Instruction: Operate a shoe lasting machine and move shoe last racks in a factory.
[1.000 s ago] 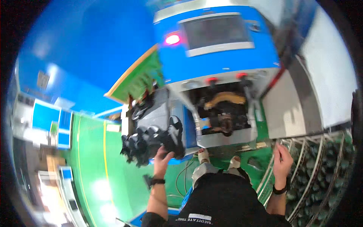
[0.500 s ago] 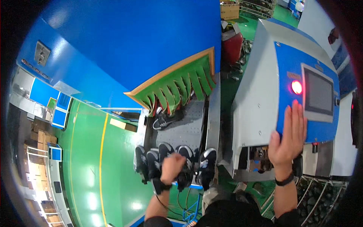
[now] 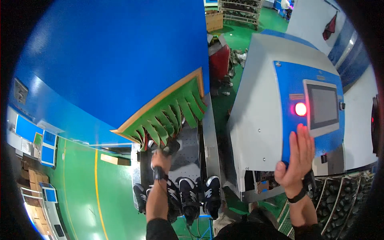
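Observation:
My left hand (image 3: 161, 161) reaches across the conveyor (image 3: 186, 154) to a black-and-white sneaker (image 3: 173, 147) below the green strip curtain (image 3: 160, 125). Its fingers are closed around the sneaker, partly hidden by the hand. Several more black sneakers with grey toes and white side marks, one of them a sneaker (image 3: 188, 196), stand in a row at the conveyor's near end. My right hand (image 3: 298, 162) lies flat, fingers stretched upward, on the blue front of a control cabinet, below its lit red button (image 3: 300, 109) and beside the screen (image 3: 323, 105).
A large blue machine housing (image 3: 120, 52) rises behind the curtain. The grey control cabinet (image 3: 256, 108) stands to the right. Wire racks (image 3: 340, 204) filled with dark items are at lower right, a red bin (image 3: 220, 62) is farther back, and green floor (image 3: 82, 180) lies left.
My left hand has moved from the near row of sneakers forward to the one by the curtain and grasped it. My right hand stays on the panel. The view has shifted.

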Motion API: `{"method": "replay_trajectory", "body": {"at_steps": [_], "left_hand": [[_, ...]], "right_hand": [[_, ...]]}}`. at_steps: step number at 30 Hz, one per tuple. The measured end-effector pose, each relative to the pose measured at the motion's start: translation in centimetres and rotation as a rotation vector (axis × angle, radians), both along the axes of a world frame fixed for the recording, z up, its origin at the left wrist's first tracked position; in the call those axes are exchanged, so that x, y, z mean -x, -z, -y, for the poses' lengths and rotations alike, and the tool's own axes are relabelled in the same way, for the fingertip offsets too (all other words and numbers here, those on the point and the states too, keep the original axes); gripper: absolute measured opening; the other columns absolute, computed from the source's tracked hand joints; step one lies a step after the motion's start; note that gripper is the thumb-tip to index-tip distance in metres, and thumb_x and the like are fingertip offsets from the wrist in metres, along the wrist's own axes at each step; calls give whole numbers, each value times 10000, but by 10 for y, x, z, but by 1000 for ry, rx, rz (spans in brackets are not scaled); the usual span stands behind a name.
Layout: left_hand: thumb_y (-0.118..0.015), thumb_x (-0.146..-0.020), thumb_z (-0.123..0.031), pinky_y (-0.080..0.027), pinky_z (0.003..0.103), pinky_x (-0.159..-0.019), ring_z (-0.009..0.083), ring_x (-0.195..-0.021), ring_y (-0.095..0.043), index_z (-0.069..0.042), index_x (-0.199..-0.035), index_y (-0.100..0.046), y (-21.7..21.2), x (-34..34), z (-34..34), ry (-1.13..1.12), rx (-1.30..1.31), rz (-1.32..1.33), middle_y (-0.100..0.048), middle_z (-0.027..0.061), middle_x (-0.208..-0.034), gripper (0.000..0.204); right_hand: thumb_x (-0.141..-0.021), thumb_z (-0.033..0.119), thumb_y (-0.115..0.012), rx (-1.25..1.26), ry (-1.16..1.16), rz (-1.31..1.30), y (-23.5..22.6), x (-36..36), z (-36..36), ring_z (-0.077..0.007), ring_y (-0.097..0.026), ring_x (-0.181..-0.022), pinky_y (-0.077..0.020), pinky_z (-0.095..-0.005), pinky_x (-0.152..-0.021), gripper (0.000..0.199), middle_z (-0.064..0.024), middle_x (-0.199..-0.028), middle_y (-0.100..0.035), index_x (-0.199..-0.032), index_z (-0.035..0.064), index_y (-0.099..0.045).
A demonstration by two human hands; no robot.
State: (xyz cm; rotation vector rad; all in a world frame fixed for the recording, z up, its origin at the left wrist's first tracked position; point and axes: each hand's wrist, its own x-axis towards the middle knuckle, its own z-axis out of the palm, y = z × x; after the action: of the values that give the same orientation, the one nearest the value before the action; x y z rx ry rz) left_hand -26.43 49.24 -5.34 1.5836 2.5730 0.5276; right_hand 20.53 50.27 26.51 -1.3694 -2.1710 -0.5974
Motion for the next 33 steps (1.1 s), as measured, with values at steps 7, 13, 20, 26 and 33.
{"method": "replay_trajectory", "body": {"at_steps": [7,13,20,26,33], "left_hand": [[-811,-728,-113,-519,324,-809,172,-865,-638,4,-1017,-672,-235,-175,130,-20,-305,1314,-693,56,-986,341],[-915,-696,-227,-505,289,-881,127,-985,-601,43,-1284,-573,-240,-287,187,335,183,1544,-669,46,-1117,732],[-745,-906,-166,-478,239,-727,62,-821,-592,29,-933,-734,-178,-376,213,413,603,1549,-704,6,-859,198],[-684,-955,-256,-419,257,-622,58,-677,-505,-4,-852,-686,-231,-434,217,707,509,1462,-573,-27,-694,273],[-667,-946,-214,-372,227,-574,59,-612,-479,-33,-916,-703,-163,-452,195,150,417,1662,-562,-41,-699,187]], "right_hand": [[-787,243,-804,297,-598,-532,47,-2,80,-385,-415,-1397,-247,-514,-1183,901,-238,-1501,-428,-1514,16,-325],[-763,122,-826,1567,-637,-1405,77,-46,123,-198,-380,-1383,-300,-354,-1149,1042,-95,-1528,-392,-1582,37,-188],[-964,264,-579,2312,-136,-2071,119,-159,180,-245,-718,-802,-596,-374,-743,362,-163,-963,-727,-1151,-40,-634],[-809,-22,-655,1307,-34,-2070,136,-230,184,-146,-666,-911,-546,-278,-804,659,-79,-1175,-660,-1434,-5,-448],[-706,181,-799,779,31,-849,125,-222,124,-296,-647,-976,-515,-389,-838,907,-197,-1111,-636,-1525,183,-409]]}}
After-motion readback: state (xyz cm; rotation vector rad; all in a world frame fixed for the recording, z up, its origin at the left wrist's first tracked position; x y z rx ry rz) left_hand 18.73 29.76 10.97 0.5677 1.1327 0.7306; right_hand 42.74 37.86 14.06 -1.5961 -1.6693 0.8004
